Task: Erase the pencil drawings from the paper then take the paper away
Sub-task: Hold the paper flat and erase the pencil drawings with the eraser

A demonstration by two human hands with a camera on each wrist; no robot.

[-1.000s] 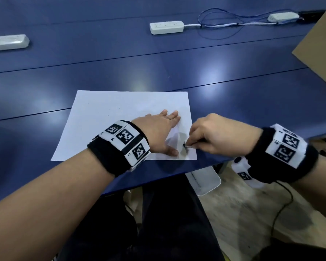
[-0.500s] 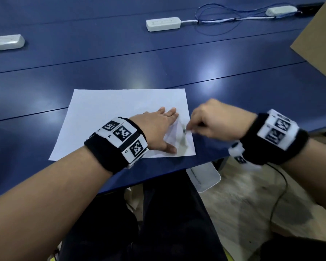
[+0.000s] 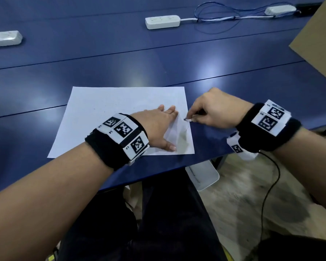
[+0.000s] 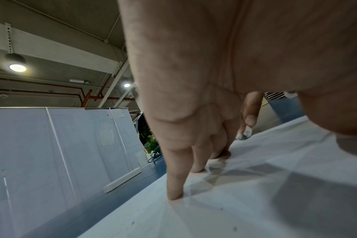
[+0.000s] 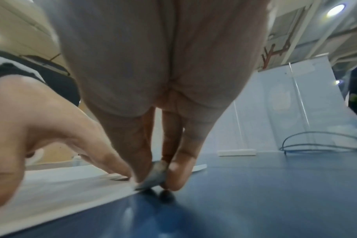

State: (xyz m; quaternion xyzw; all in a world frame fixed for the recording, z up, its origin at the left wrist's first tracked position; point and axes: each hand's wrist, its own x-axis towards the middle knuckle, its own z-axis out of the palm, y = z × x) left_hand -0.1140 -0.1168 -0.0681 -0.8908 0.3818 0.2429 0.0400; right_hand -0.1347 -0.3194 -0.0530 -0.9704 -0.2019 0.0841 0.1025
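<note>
Right wrist view shows the fingers (image 5: 185,162) of the right hand (image 3: 217,110) pinching a small grey-smudged eraser (image 5: 157,175) between thumb and fingertips, its lower end at the right edge of the paper (image 3: 109,113), where sheet meets blue counter (image 3: 233,59). The left hand (image 3: 156,127) lies flat on the paper just left of the eraser, fingers straight and close together, thumb spread toward the near edge, pinning the sheet. The paper sits at the near edge of the counter, its near right corner close to the drop. A faint pencil line (image 3: 186,129) and a grey smear show near that corner, so erasing looks unfinished.

To do this step well, I judge the rubbing should run in short strokes away from the pinning fingers toward the free edge, so the sheet stays taut and does not buckle. Press lightly: the eraser is dirty and could smear. Keep the left hand near the spot being rubbed. Farther off lie a white power strip (image 3: 162,21) and a cable (image 3: 215,25)
</note>
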